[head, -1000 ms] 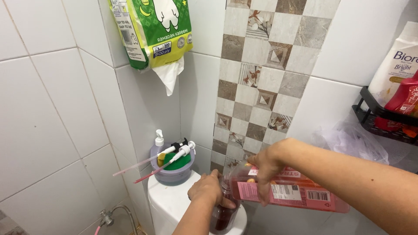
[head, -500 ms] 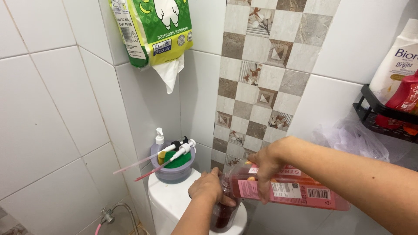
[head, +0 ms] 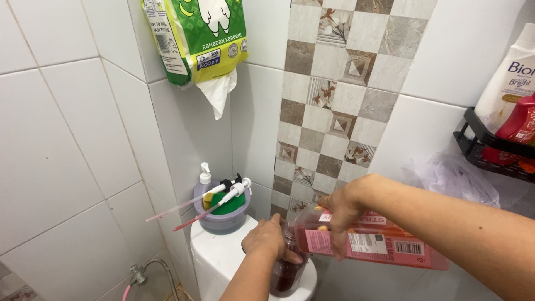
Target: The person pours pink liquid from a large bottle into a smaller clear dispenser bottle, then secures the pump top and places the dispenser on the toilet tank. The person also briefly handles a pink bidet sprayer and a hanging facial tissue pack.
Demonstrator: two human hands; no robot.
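My left hand (head: 268, 239) grips the top of a small clear bottle (head: 286, 274) holding dark red liquid, which stands on the white toilet tank lid (head: 223, 257). My right hand (head: 340, 209) holds a pink refill pouch (head: 368, 241) tipped on its side, its spout end at the bottle's mouth. The bottle's neck is hidden under my left hand.
A lilac tub (head: 223, 218) with a green sponge and loose pump heads sits at the back of the tank. A green-yellow tissue pack (head: 195, 36) hangs on the wall above. A black wall rack (head: 490, 146) at right holds bottles, with a clear plastic bag (head: 454, 178) below. A water hose (head: 146, 274) is at lower left.
Almost nothing differs. Both hands keep their hold on the bottle and the pouch; the view has shifted very slightly.
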